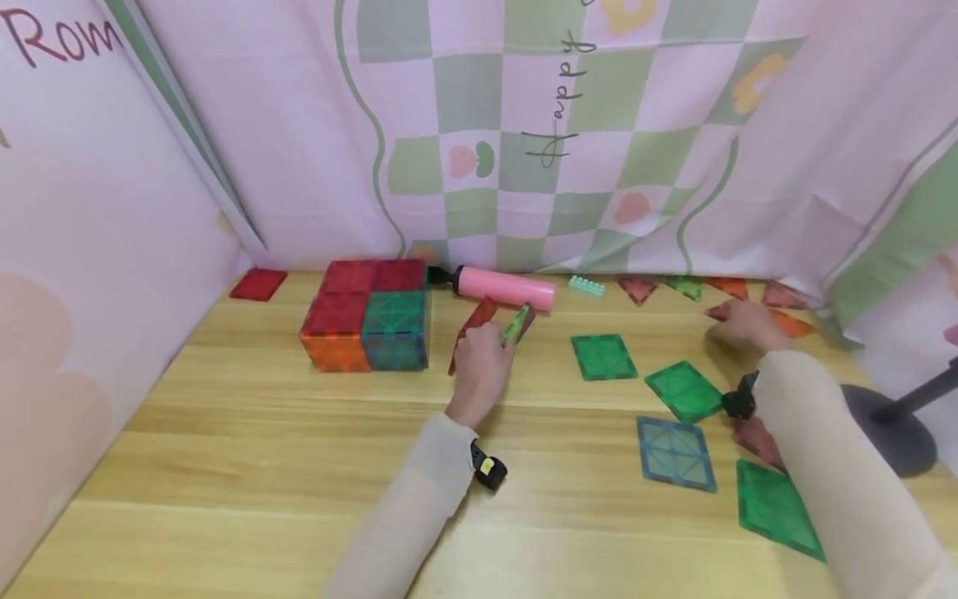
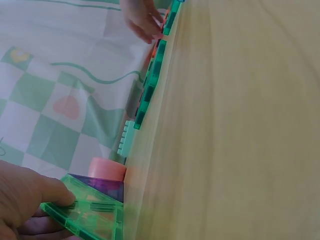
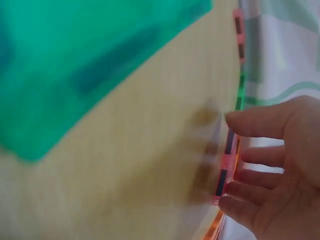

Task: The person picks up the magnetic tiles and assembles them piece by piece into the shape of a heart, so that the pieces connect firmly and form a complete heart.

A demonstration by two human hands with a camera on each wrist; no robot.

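My left hand (image 1: 482,362) pinches a green magnetic triangle tile (image 2: 95,210) between thumb and fingers, with a purple tile (image 2: 107,187) against it. A red tile (image 1: 473,324) slants up on that hand's left side; whether the fingers hold it is unclear. To the left stands a block of joined tiles (image 1: 344,304), red and green on top, orange and blue in front. Far to the right, my right hand (image 1: 748,324) has its thumb and fingertips at the edges of a pinkish-red triangle tile (image 3: 224,167), low at the tabletop. Its palm faces the wrist camera.
Behind the left hand lies a pink cylinder (image 1: 505,289) with a black end. A mint studded brick (image 1: 587,286) and triangle tiles (image 1: 638,289) line the curtain. Green squares (image 1: 604,358) and a blue square (image 1: 676,453) lie mid-right. A dark round base (image 1: 898,441) stands beside the right forearm.
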